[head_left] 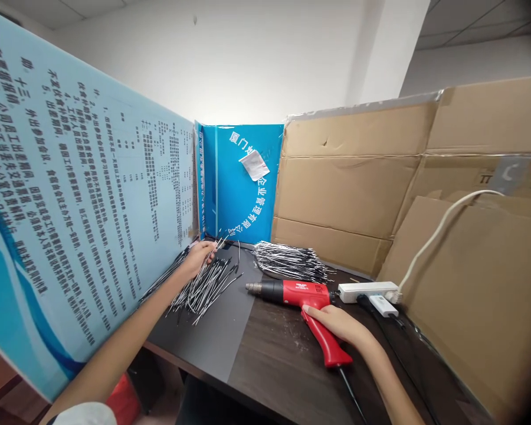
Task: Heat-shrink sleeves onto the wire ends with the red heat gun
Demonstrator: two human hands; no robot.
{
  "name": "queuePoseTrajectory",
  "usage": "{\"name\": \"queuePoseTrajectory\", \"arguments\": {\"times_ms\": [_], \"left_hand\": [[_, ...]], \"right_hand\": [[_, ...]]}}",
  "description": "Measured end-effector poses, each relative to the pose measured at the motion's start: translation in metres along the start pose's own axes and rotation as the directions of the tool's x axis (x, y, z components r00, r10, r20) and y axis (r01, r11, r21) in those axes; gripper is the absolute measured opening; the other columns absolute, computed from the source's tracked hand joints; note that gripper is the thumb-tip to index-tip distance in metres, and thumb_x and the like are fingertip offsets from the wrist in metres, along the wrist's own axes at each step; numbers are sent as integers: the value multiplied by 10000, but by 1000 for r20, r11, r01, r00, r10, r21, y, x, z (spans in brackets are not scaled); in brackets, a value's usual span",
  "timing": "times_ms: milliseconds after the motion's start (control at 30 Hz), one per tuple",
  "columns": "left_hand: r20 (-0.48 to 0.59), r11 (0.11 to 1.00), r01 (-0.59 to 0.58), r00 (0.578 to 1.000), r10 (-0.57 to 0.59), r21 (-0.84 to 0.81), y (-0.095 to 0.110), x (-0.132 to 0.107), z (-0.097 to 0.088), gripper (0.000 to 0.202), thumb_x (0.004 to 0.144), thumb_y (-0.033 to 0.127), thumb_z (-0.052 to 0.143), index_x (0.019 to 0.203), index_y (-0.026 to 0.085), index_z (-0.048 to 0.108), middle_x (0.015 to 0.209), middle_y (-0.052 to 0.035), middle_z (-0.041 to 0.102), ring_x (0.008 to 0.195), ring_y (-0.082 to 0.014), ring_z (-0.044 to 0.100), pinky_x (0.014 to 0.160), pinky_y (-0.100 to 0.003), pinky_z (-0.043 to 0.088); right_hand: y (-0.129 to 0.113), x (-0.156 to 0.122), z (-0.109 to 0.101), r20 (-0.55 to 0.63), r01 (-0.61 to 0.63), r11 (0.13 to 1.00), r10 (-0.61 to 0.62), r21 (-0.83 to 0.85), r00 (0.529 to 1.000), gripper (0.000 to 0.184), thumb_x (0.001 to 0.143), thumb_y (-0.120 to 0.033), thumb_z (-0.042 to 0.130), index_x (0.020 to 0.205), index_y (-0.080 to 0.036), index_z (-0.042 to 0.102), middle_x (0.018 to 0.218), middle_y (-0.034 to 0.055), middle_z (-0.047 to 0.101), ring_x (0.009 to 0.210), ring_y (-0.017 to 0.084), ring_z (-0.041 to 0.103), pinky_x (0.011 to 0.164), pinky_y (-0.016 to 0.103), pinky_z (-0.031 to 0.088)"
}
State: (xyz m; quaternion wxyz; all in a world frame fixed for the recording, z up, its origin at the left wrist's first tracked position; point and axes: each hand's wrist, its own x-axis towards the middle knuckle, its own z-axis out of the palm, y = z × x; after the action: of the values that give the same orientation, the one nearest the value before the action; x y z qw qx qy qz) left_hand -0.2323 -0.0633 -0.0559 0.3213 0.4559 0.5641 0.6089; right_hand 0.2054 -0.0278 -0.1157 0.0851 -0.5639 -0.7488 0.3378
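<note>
My left hand (200,255) reaches to the far left of the dark table (274,360) and rests on a loose pile of thin black-and-silver wires (206,287), its fingers curled round a few of them. My right hand (338,323) grips the handle of a red heat gun (307,304) that lies on the table with its black nozzle pointing left toward the wires. A second, tidier bundle of the same wires (289,261) lies behind the gun near the back wall.
A white power strip (369,291) with a plug and white cable sits right of the gun. Blue printed boards (84,195) wall off the left and back. Cardboard sheets (464,277) stand along the right and back. A grey mat (216,330) covers the table's left part.
</note>
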Motion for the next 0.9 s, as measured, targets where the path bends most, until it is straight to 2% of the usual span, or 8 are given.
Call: {"name": "queuePoseTrajectory", "arguments": {"times_ms": [133,233,333,467,567,633,767,900], "left_hand": [[80,995,-62,994,69,-83,32,-16,31,383,735,484,768,867,163,604,781,-16,600,599,-88,514,506,-208,381],[201,971,-44,975,93,-235,54,-36,73,356,745,460,790,855,170,617,734,4,572,586,-81,500,487,-194,348],[328,937,4,937,118,-348,69,-57,124,349,776,455,787,856,165,610,734,16,571,586,-68,498,502,-177,349],[502,904,120,857,115,-411,66,-79,189,377,770,465,800,845,153,601,693,24,572,549,-60,483,500,-170,351],[578,893,165,807,122,-418,54,-84,222,378,792,487,773,879,154,614,741,-3,621,578,-79,538,547,-188,398],[628,909,181,771,105,-375,48,-80,233,395,803,502,754,954,155,642,841,-44,669,671,-121,612,617,-221,448],[624,982,-147,758,190,-120,60,-58,231,385,835,516,692,799,132,693,814,-68,697,770,-187,638,725,-281,469],[457,857,-500,797,396,128,90,-47,226,353,875,507,630,875,169,731,852,-52,728,817,-206,641,741,-292,457]], "right_hand": [[-19,-22,-12,-195,-40,987,10,-153,981,588,826,-740,543,687,-186,679,845,171,748,810,354,696,702,384,467],[-52,-34,-22,-421,142,988,-105,57,901,536,821,-700,604,972,-200,725,976,156,758,955,358,695,841,408,491],[-87,-29,-29,-407,418,770,-226,481,885,670,812,-674,656,1291,-207,623,1231,136,708,1149,319,648,982,405,477],[-109,-9,-29,-352,477,416,-342,774,871,592,851,-643,643,1271,-226,634,1198,99,720,1047,257,689,920,391,529],[-104,-2,-27,-399,502,367,-324,783,858,592,848,-660,631,1220,-201,671,958,88,760,691,218,691,643,352,561],[-95,-2,-28,-466,549,360,-296,754,834,566,849,-673,619,1124,-190,723,989,110,755,738,236,697,640,353,562],[-77,-4,-35,-583,636,276,-254,721,772,500,861,-654,627,914,-175,757,1147,141,726,1059,287,674,901,401,541],[-71,-4,-34,-562,592,221,-188,775,805,462,872,-646,620,816,-189,657,849,85,744,806,241,718,776,379,564]]}}
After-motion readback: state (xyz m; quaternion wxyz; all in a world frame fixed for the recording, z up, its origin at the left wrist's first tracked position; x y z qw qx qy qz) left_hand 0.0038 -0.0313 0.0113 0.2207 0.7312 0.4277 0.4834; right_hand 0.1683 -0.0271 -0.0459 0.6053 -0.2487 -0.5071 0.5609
